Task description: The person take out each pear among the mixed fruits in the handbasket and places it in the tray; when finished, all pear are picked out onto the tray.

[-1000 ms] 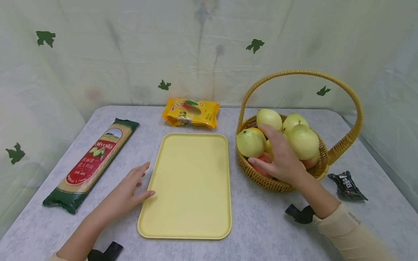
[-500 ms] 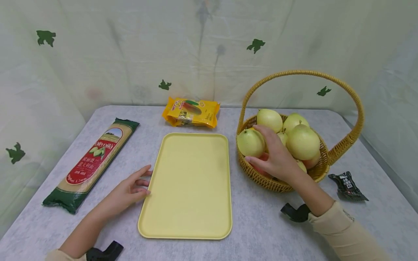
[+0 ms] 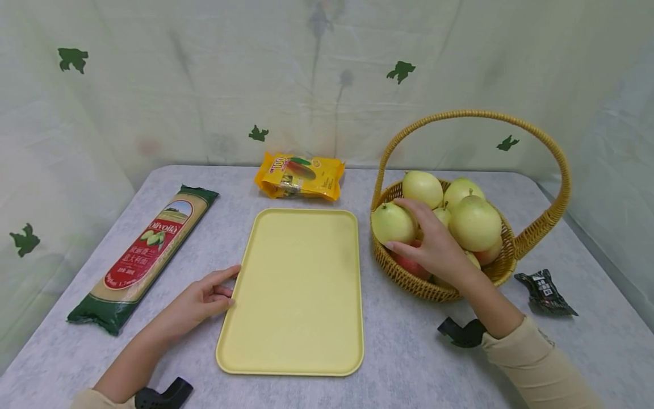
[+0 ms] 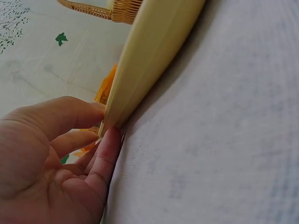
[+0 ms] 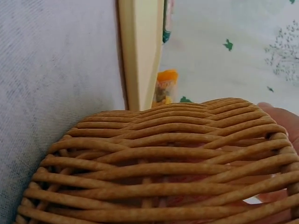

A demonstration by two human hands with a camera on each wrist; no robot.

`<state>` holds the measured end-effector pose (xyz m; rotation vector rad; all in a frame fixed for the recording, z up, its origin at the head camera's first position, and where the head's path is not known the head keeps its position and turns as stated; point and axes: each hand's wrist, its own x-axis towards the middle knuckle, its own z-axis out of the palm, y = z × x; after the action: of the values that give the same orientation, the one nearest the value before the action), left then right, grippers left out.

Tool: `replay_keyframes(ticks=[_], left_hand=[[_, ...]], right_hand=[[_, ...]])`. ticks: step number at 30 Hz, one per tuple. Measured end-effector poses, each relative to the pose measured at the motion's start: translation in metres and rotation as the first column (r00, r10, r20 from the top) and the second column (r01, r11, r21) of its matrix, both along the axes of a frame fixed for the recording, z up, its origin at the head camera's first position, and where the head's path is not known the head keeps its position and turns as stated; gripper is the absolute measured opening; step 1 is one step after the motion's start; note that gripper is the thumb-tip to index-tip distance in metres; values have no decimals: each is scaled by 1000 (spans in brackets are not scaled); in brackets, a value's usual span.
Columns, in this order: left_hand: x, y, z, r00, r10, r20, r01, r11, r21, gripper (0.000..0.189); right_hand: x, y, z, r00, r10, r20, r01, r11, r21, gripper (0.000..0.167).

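In the head view my right hand (image 3: pixel 439 244) reaches into a wicker basket (image 3: pixel 416 284) and holds a pale green pear (image 3: pixel 392 222) at its left side, thumb below and fingers above. Several more pears and a red fruit (image 3: pixel 411 266) lie around it. The basket weave (image 5: pixel 173 163) covers most of that hand in the right wrist view. My left hand (image 3: pixel 196 301) pinches the left edge of a pale yellow tray (image 3: pixel 296 295). In the left wrist view, thumb and fingers meet the tray's rim (image 4: pixel 140 65), one finger low at its underside.
A spaghetti pack (image 3: pixel 148 250) lies left of the tray. Behind it sits a yellow mango snack bag (image 3: pixel 301 176). A small black wrapper (image 3: pixel 544 291) lies right of the basket, whose tall handle (image 3: pixel 475 113) arches over the fruit.
My right hand has shifted slightly left and closed round the pear. My left hand has moved to the tray's left edge and its fingers have drawn in on it.
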<state>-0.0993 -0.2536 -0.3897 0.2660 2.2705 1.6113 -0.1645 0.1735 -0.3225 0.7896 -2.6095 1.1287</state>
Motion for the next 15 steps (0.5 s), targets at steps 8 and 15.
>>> replay_keyframes(ticks=[8, 15], left_hand=[[0, -1, 0, 1000, 8, -5, -8, 1000, -9, 63], [0, 0, 0, 1000, 10, -10, -10, 1000, -9, 63]], right_hand=[[3, -3, 1, 999, -36, 31, 38, 997, -61, 68], [17, -14, 6, 996, -63, -57, 51, 980, -193, 70]])
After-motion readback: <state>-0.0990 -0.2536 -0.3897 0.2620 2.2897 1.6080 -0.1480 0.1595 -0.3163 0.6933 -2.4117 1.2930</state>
